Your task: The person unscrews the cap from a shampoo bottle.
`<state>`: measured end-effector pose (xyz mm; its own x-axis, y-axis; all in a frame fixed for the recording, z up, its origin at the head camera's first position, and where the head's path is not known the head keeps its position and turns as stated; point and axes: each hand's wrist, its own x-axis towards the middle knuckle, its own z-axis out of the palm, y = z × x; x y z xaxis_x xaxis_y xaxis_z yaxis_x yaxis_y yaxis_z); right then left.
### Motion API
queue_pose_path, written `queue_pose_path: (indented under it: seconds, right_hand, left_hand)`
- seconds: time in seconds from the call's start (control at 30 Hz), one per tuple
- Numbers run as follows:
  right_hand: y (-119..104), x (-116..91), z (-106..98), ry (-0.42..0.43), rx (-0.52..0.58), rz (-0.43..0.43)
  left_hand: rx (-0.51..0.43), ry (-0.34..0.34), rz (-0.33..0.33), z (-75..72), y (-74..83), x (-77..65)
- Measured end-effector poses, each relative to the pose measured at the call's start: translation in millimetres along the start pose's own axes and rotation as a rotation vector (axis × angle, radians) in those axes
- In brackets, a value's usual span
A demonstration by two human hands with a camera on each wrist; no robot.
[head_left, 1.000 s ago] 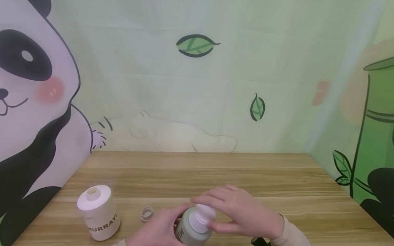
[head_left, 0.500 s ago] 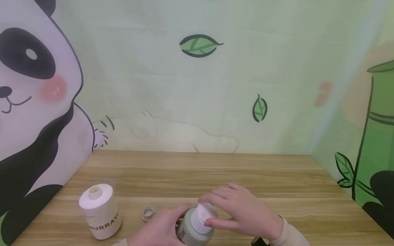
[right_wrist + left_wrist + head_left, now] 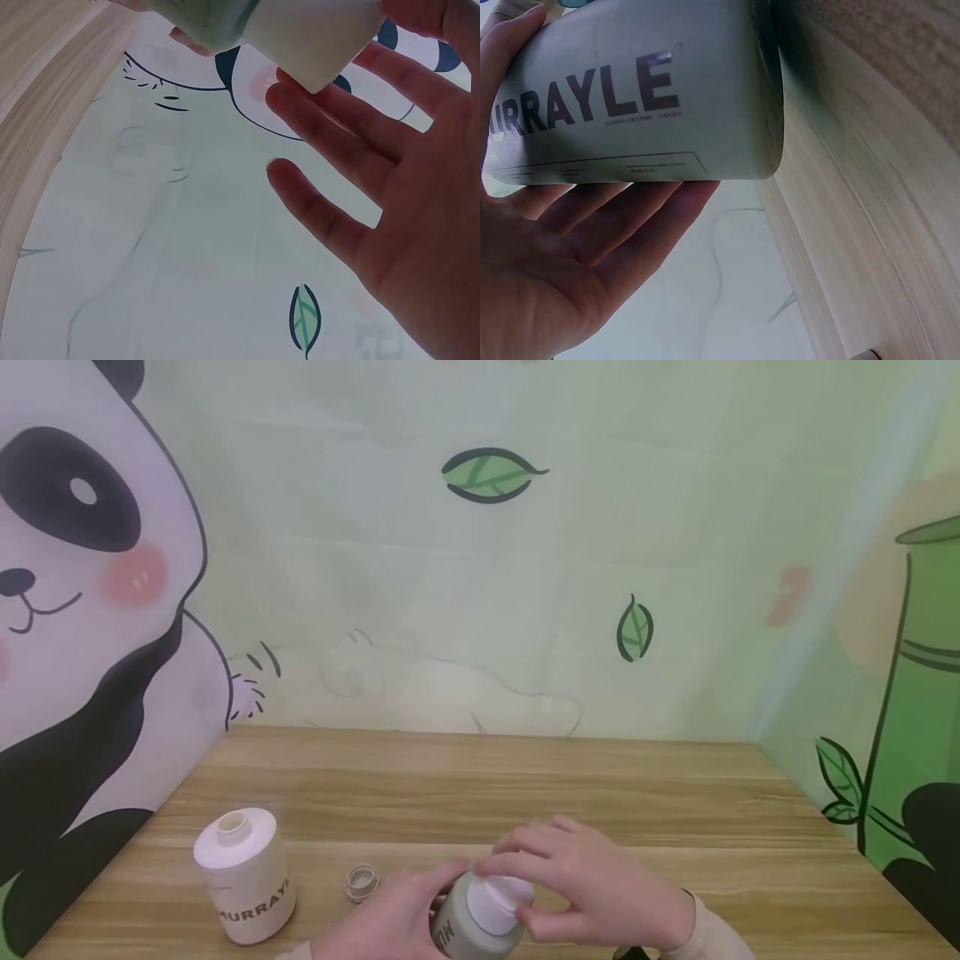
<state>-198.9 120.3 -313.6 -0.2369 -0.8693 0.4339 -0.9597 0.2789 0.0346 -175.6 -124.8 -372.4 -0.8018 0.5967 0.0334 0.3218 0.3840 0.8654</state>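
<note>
My left hand (image 3: 390, 914) grips a grey-green bottle (image 3: 468, 922) round its side, with the thumb near its shoulder. Brown "MURRAYLE" lettering (image 3: 604, 94) runs along that bottle in the left wrist view. A white cap (image 3: 491, 902) tops it. My right hand (image 3: 592, 885) holds this cap between thumb and index finger, while its other fingers (image 3: 319, 206) spread loosely beyond. In the right wrist view the cap (image 3: 311, 37) tapers away from the bottle's shoulder (image 3: 214, 22).
To the left stands a white bottle (image 3: 247, 885) with an uncovered neck and similar lettering. Between it and my left hand lies a small greyish screw cap (image 3: 362, 882). The wooden tabletop (image 3: 487, 785) reaches back to a panda-print backdrop (image 3: 487, 585).
My right fingers have shifted around the white cap, opening slightly and closing on it again. The left hand keeps its grip on the bottle. The head view has shifted slightly.
</note>
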Motion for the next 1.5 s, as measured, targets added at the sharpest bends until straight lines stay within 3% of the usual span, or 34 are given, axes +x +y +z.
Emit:
queue_pose_path:
  seconds: [0.17, 0.33, 0.5, 0.73, 1.07, 1.23, 1.5]
  right_hand:
    - [0.4, -0.1, -0.2, -0.002, -0.014, 0.014]
    - [-0.9, -0.2, -1.0, 0.000, -0.033, 0.124]
    - [-1.8, 0.4, -0.3, -0.005, -0.010, 0.183]
    - [-2.9, 1.8, 0.6, -0.006, -0.002, 0.159]
    - [-1.7, 1.5, -0.2, 0.015, -0.021, 0.030]
    - [-3.2, 0.8, -1.1, 0.016, -0.004, 0.016]
    - [-4.8, 1.0, -1.1, -0.050, -0.013, 0.197]
  left_hand:
    - [0.023, 0.006, 0.007, -0.2, -0.7, 0.1]
    - [0.092, 0.020, 0.025, -0.6, -1.3, 1.2]
    - [0.087, 0.020, 0.010, -0.7, 0.2, 1.0]
    - [0.037, 0.004, -0.031, -0.7, 2.0, -0.2]
    - [-0.019, 0.001, -0.018, 0.2, 1.4, -1.4]
    - [-0.015, 0.002, -0.014, 0.0, 0.0, -1.4]
    - [0.075, 0.020, -0.009, 0.1, -0.6, -0.5]
